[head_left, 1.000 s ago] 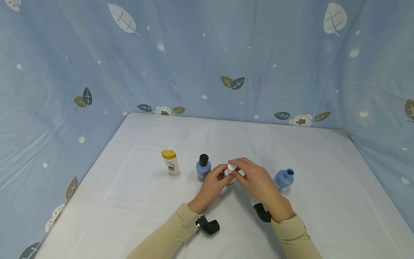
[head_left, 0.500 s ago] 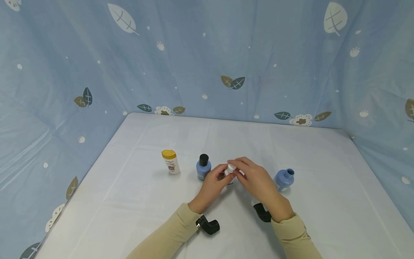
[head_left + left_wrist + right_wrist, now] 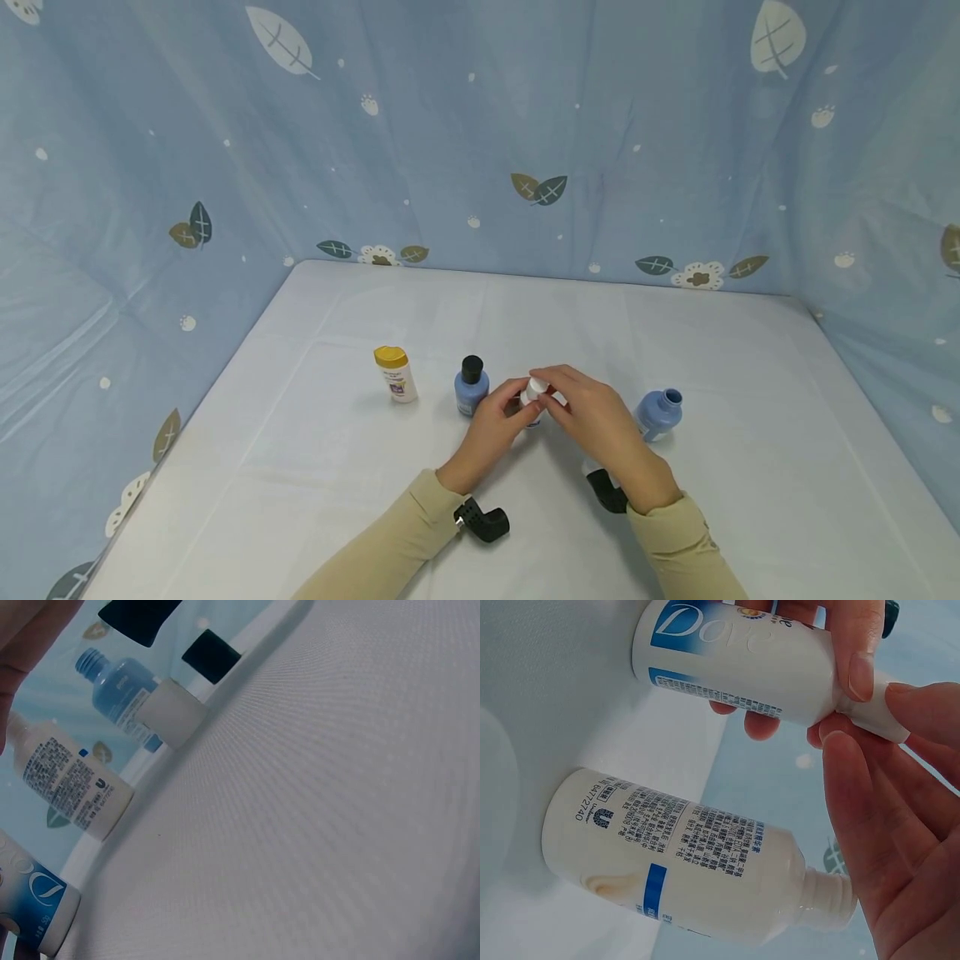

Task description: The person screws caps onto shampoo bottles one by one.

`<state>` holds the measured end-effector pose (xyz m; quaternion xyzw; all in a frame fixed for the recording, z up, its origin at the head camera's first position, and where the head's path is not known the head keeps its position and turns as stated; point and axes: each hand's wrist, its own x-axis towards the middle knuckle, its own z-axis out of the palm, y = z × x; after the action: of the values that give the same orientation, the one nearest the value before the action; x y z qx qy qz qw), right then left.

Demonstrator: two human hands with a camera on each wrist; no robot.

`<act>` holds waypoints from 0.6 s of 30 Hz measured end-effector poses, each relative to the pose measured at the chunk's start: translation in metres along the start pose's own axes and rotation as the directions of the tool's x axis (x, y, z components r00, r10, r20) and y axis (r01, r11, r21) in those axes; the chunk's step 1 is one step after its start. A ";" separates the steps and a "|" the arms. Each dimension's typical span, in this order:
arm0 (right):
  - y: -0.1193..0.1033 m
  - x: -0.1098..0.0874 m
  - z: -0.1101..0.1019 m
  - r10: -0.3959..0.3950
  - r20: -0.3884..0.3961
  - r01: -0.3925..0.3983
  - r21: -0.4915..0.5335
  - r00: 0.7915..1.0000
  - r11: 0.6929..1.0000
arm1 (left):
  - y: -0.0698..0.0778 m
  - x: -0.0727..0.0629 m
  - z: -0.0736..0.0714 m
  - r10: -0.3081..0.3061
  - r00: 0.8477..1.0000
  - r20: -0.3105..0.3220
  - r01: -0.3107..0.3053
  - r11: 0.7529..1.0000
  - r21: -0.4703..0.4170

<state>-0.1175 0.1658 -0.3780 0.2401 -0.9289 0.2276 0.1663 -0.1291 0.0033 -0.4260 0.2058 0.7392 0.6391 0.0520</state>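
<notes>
My left hand (image 3: 487, 433) grips a small white Dove bottle (image 3: 742, 652) with a blue label, upright on the table. At its neck, my right hand (image 3: 596, 417) pinches the white cap (image 3: 881, 712) between thumb and fingers. Beside it stands a second white bottle (image 3: 675, 855), printed with small text, its threaded neck bare; from above, my right hand mostly hides it. In the left wrist view the Dove bottle (image 3: 37, 896) shows at the lower left, the uncapped white bottle (image 3: 71, 776) behind it.
A blue bottle with a black cap (image 3: 471, 387) stands just left of my left hand. Farther left is a white bottle with a yellow cap (image 3: 397, 379). An uncapped blue bottle (image 3: 657, 417) stands right of my right hand. A patterned blue curtain (image 3: 480, 125) borders the white table (image 3: 337, 500).
The fingers of my right hand shift very slightly at the cap. Both hands and all the bottles otherwise keep their places.
</notes>
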 end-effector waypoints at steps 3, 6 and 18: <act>0.000 0.000 0.000 -0.007 -0.009 0.007 -0.004 1.000 1.000 | 0.000 0.000 0.000 0.003 1.000 0.005 -0.003 1.000 -0.006; -0.001 0.000 0.000 -0.001 -0.004 0.002 0.007 1.000 1.000 | -0.001 0.000 0.000 0.010 1.000 0.006 -0.010 1.000 -0.007; -0.001 0.000 0.001 0.019 0.001 -0.019 0.034 1.000 0.999 | 0.000 0.000 0.000 0.020 1.000 -0.011 -0.020 1.000 -0.020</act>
<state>-0.1172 0.1641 -0.3786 0.2342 -0.9272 0.2449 0.1598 -0.1292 0.0037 -0.4258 0.2091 0.7309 0.6482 0.0436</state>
